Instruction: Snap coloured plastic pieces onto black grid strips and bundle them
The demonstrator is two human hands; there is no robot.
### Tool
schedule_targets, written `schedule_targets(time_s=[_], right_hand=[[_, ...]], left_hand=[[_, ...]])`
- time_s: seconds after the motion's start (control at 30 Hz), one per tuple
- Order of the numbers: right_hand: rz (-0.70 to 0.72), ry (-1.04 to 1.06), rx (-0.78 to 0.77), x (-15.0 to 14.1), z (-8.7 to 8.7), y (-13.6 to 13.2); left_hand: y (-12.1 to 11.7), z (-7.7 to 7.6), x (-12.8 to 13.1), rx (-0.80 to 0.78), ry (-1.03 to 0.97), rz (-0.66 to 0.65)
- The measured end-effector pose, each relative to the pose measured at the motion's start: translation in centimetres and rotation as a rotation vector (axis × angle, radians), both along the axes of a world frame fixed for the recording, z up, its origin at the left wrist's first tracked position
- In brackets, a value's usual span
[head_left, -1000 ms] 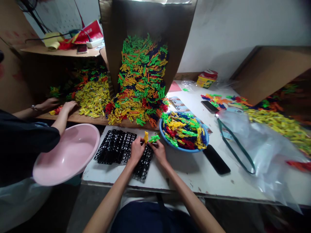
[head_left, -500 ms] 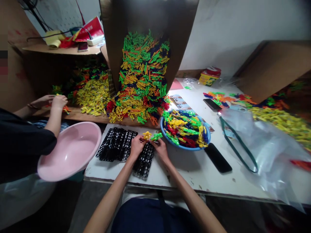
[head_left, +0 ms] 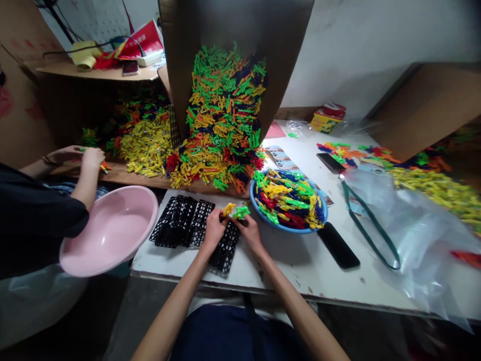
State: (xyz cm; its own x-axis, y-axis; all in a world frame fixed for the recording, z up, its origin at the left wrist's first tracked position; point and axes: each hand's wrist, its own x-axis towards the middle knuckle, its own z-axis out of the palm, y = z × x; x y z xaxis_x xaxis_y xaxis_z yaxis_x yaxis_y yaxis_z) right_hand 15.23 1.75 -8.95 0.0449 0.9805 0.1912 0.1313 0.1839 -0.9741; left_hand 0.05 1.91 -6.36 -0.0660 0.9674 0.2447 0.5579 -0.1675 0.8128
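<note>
Left hand point(head_left: 214, 231) pinching yellow plastic piece point(head_left: 228, 209), right hand point(head_left: 250, 233) pinching green piece point(head_left: 241, 212), both just above black plastic grid trays point(head_left: 225, 250). Blue bowl point(head_left: 272, 225) beside them heaped with mixed pieces point(head_left: 287, 198); far bigger heap point(head_left: 221, 125) banked against cardboard sheet point(head_left: 285, 65) behind.

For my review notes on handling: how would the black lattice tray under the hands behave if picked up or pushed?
The black plastic lattice tray is probably light for its size, being mostly open cells. It looks fairly stiff, though the thin ribs might flex. Pushed, it would likely slide rather than roll, lying flat on the white table.
</note>
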Motion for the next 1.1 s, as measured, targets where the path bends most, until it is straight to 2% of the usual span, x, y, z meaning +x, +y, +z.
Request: schedule_targets(time_s=[0.37, 0.5, 0.67, 0.8, 0.87, 0.93, 1.03, 1.1], right_hand=[[0.147, -0.1, 0.149, 0.4, 0.2, 0.8], [0.127, -0.191, 0.204, 0.5, 0.0, 0.8], [0.093, -0.319, 0.235, 0.5, 0.6, 0.9], [-0.02, -0.355, 0.216, 0.1, 0.4, 0.2], [-0.122, -0.323, 0.178, -0.1, -0.1, -0.6], [-0.172, -0.273, 0.122, -0.4, -0.5, -1.5], [-0.139, -0.214, 0.091, -0.3, -0.5, -2.3], [-0.116, -0.187, 0.095, 0.0, -0.2, -2.4]], left_hand=[[-1.4, -0.4, 0.1, 0.029, -0.001, -0.015], [-2.4, -0.4, 0.3, 0.042, 0.031, 0.01], [-4.2, 0.3, 0.2, 0.019, 0.148, 0.016], [-6.5, 0.6, 0.4, 0.015, 0.266, 0.057], [-7.3, 0.4, 0.6, 0.017, 0.205, 0.061], [-7.6, 0.2, 0.9, -0.032, 0.044, 0.088], [-7.6, 0.1, 0.8, -0.198, -0.328, 0.148], [-7.7, 0.2, 0.4, -0.307, -0.539, 0.109]])
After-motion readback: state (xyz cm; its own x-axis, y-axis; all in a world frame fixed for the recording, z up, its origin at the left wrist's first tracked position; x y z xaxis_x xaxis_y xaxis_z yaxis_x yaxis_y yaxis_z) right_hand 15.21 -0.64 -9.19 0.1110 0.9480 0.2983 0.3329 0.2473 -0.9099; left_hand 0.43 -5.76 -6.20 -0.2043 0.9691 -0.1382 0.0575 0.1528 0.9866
